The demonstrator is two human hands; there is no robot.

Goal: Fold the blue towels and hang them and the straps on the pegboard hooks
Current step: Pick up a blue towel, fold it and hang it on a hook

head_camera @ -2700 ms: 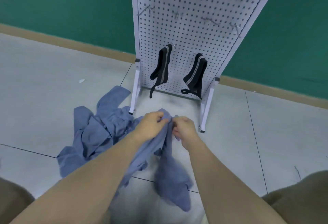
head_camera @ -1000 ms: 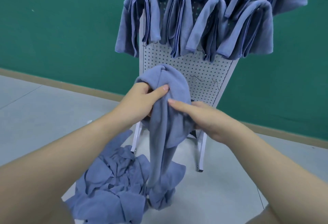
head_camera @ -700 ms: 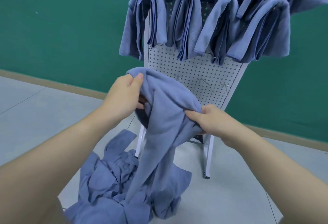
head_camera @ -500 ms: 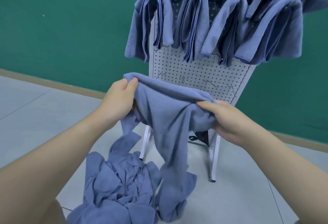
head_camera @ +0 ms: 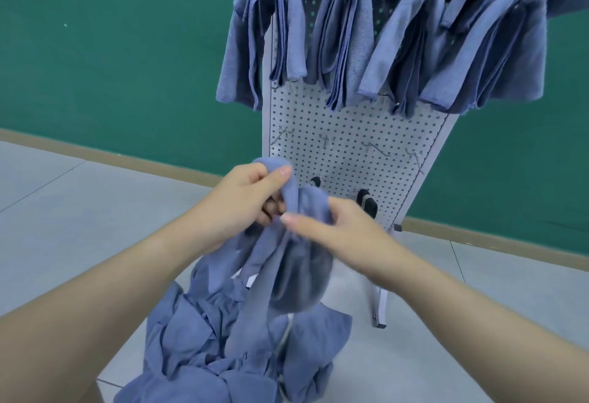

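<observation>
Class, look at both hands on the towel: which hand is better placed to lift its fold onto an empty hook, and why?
Probably the left hand. It pinches the towel at its topmost fold, just below the nearest empty hook on the pegboard. The right hand grips lower, where the cloth bunches.

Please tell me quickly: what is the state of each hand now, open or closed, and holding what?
Left hand: closed, grips the top fold of the blue towel.
Right hand: closed, pinches the same towel beside it.
</observation>
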